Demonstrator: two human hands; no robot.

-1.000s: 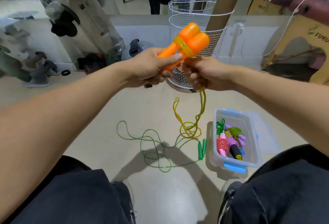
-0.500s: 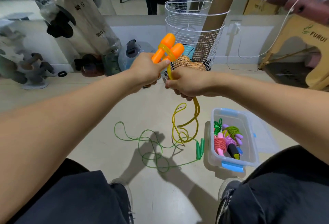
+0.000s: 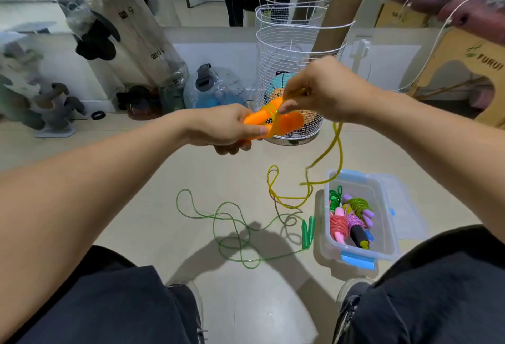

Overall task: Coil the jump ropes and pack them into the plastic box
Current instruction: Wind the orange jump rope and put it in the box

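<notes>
I am seeing my left hand [image 3: 224, 130] gripping the two orange handles [image 3: 273, 122] side by side, a few yellow turns banding their middle. My right hand [image 3: 325, 92], at one o'clock from them, is pinching the yellow rope [image 3: 337, 149], which is hanging in loose loops to the floor [image 3: 191, 168]. At five o'clock the clear plastic box [image 3: 382, 248] is holding coiled pink, green and purple ropes. A green rope [image 3: 232, 223] is sprawling at six o'clock.
</notes>
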